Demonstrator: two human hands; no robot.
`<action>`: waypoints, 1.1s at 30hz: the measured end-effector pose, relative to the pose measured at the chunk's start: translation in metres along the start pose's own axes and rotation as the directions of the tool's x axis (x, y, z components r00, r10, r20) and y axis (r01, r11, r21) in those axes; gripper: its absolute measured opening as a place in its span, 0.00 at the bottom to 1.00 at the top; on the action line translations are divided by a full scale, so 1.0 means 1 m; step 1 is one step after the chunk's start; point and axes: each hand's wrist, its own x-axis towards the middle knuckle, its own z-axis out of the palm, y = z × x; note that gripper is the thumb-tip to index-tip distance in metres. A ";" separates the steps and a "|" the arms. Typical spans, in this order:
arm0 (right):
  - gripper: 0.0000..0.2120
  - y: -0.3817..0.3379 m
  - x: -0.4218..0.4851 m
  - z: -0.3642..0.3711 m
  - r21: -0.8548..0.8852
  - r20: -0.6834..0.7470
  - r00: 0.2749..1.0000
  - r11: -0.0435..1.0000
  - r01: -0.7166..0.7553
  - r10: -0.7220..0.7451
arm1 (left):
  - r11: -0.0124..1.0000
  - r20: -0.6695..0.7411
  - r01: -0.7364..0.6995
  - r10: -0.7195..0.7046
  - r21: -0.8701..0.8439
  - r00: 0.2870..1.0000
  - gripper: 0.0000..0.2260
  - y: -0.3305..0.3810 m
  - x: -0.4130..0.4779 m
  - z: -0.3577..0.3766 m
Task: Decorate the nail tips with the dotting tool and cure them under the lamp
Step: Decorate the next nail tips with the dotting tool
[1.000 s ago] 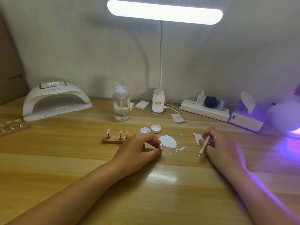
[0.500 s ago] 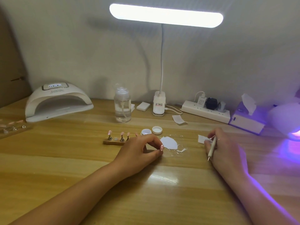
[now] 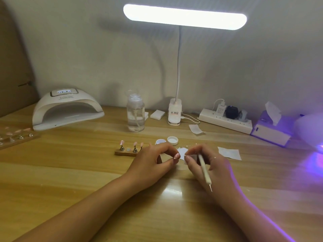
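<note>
One curing lamp (image 3: pixel 68 109) far left on the worktop (image 3: pixel 70 172). Nearer centre, nail tips (image 3: pixel 135 143) upright on a wooden stand (image 3: pixel 125 152), just beside the left hand (image 3: pixel 152 163): wrist down, grip curled, thumb meeting forefinger, contents impossible to tell. Right hand (image 3: pixel 216 168) close alongside, grip closed round the dotting tool (image 3: pixel 204 169), metal tip pointing back toward the body.

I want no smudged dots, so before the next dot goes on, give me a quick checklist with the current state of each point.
1. Dotting tool gripped by right hand: ok.
2. Tool tip aimed at the work: not ok, it points back toward the person.
3. What left hand pinches: cannot tell, fingers hide it.
4. Nail tips upright on holder: ok.
5. Small jar open: ok, lid lies beside it.
6. Curing lamp powered: ok, display lit.
</note>
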 end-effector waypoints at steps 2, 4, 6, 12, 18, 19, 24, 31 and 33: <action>0.05 0.001 0.001 0.000 -0.003 0.028 1.000 1.000 0.009 -0.009 | 1.000 -0.010 -0.010 0.010 0.014 1.000 0.02 0.000 0.000 0.000; 0.04 0.001 0.000 0.001 -0.016 0.045 0.998 0.999 0.033 -0.032 | 0.999 -0.016 -0.023 0.024 0.032 1.000 0.02 -0.001 0.000 0.001; 0.05 0.001 0.000 0.002 -0.034 0.048 0.998 0.998 0.051 -0.050 | 0.998 -0.015 -0.031 0.032 0.046 0.999 0.02 -0.001 0.000 0.001; 0.07 0.003 0.001 0.003 -0.047 0.039 0.998 0.998 0.052 -0.050 | 0.996 -0.005 -0.047 0.047 0.076 0.999 0.03 -0.001 0.000 0.000; 0.06 0.003 0.002 0.002 -0.074 0.050 0.998 0.997 0.034 -0.031 | 0.990 0.002 -0.062 0.062 0.125 0.998 0.06 0.000 0.000 0.001; 0.06 0.003 0.002 0.002 -0.076 0.051 0.998 0.997 0.032 -0.029 | 0.990 0.001 -0.063 0.063 0.128 0.998 0.06 0.000 -0.001 0.001; 0.06 0.004 0.001 0.003 -0.084 0.042 0.999 0.996 0.004 0.000 | 0.985 -0.019 -0.083 0.086 0.150 0.996 0.08 0.000 -0.001 0.002; 0.07 0.004 0.001 0.003 -0.090 0.046 0.999 0.996 -0.024 0.028 | 0.972 -0.031 -0.120 0.129 0.204 0.991 0.04 0.000 -0.003 0.002; 0.07 0.003 0.000 0.003 -0.095 0.050 0.998 0.995 -0.021 0.026 | 0.970 -0.034 -0.126 0.136 0.208 0.990 0.04 0.000 -0.002 0.002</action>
